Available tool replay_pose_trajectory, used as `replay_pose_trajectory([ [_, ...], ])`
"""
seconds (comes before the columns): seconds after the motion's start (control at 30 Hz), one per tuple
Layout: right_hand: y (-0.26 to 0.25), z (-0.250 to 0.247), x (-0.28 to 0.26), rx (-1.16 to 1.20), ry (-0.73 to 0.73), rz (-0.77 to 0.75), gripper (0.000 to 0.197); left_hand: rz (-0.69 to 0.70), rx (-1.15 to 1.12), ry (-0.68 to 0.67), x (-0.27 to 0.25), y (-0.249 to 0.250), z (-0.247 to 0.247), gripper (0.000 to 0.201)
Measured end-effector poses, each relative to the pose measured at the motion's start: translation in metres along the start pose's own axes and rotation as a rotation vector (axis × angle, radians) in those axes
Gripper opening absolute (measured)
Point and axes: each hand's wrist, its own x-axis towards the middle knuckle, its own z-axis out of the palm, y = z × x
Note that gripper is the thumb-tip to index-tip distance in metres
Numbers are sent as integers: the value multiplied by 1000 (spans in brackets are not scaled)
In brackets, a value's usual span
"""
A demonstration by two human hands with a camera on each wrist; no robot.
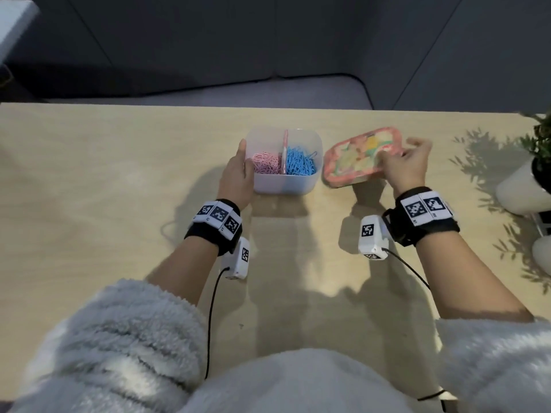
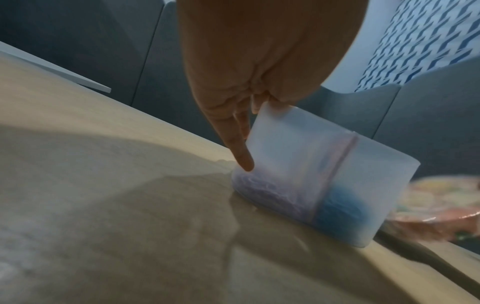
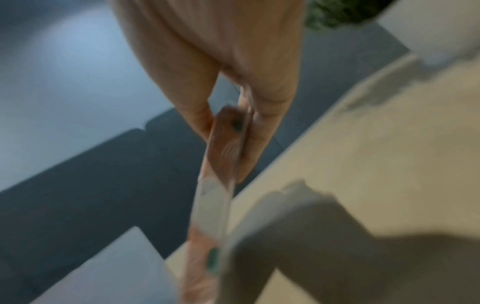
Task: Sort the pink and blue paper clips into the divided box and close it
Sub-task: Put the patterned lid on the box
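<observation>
Lid (image 1: pixel 362 158), pink-rimmed with a pastel pattern, is pinched at its right end by the right hand (image 1: pixel 407 165); the right wrist view shows the thumb on one face and the fingers (image 3: pixel 255 144) on the other, with the lid seen edge-on and blurred. It is tilted, its lower left edge at or near the wooden table (image 1: pixel 119 174), though contact is hard to judge. Its long axis runs from lower left to upper right in the head view.

Just left of it, at frame centre, stands the open translucent divided box (image 1: pixel 283 186), pink paper clips (image 1: pixel 266 166) in the left compartment and blue paper clips (image 1: pixel 300 164) in the right, either side of a pink divider (image 1: pixel 284 150). No loose clips show on the table, so sorting looks done.

Against the box's left wall rests the left hand (image 1: pixel 237 174), fingers straight, steadying it. The box lies left of the grip, so closing likely means carrying the lid leftward, levelling it and squaring it with the rim. A potted plant (image 1: pixel 536 162) stands at the right edge.
</observation>
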Motion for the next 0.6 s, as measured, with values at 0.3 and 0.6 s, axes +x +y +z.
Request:
replay_pose_trajectory([
  [0.3, -52, 36, -53, 246, -181, -178, 46, -46, -54, 70, -20, 6, 13, 49],
  [0.6, -29, 80, -54, 23, -267, -121, 61, -170, -455, -3, 18, 20, 2, 81],
])
